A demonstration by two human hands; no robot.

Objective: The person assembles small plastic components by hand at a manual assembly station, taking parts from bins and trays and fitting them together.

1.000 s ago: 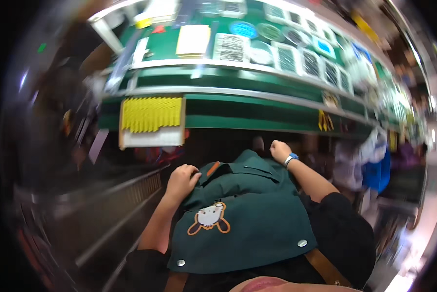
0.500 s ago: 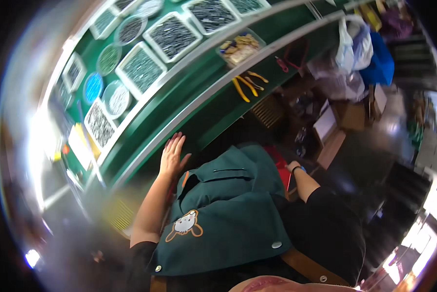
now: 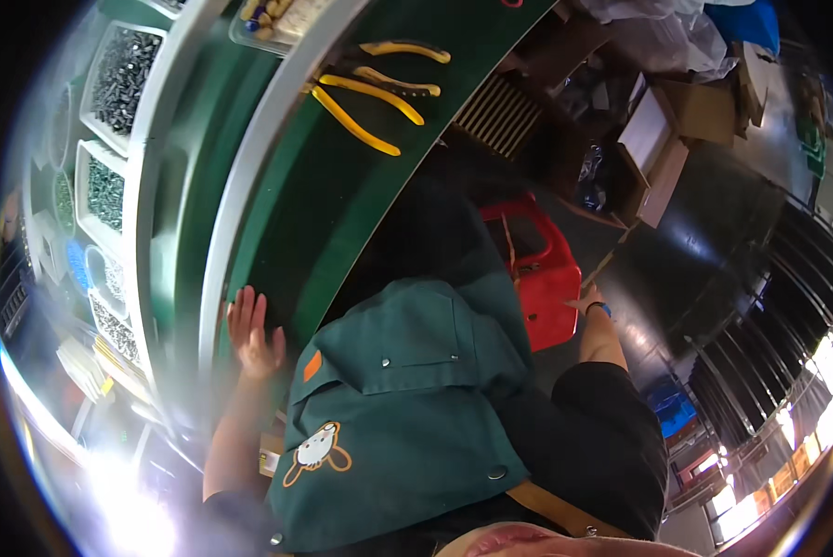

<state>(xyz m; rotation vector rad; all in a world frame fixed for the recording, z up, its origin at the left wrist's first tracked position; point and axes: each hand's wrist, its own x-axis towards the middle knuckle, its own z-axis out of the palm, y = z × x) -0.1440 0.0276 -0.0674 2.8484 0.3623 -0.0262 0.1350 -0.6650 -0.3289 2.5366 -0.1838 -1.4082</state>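
Note:
My left hand (image 3: 255, 330) is raised with its fingers stretched out, at the pale rail (image 3: 221, 246) along the front of the green workbench (image 3: 300, 237). Nothing is held in it. Low on the right, my right hand (image 3: 590, 299) is at the edge of a red plastic stool (image 3: 551, 302), with a dark band on the wrist. A finger or thumb lies against the stool's side; the other fingers are mostly hidden. The stool has a large opening in it and stands beside my lap, which a dark green apron (image 3: 389, 371) covers.
Yellow-handled pliers (image 3: 370, 97) lie on the bench. Beyond the rail stand white trays of small dark (image 3: 124, 79) and green pieces (image 3: 105, 195). An open cardboard box (image 3: 653, 153) is on the floor at right, near plastic bags (image 3: 658, 42) and a slatted grate (image 3: 498, 113).
My view has turned to the right, so the bench and trays have shifted left. More of the red stool shows now, out from beside the apron. My left hand remains spread at the rail.

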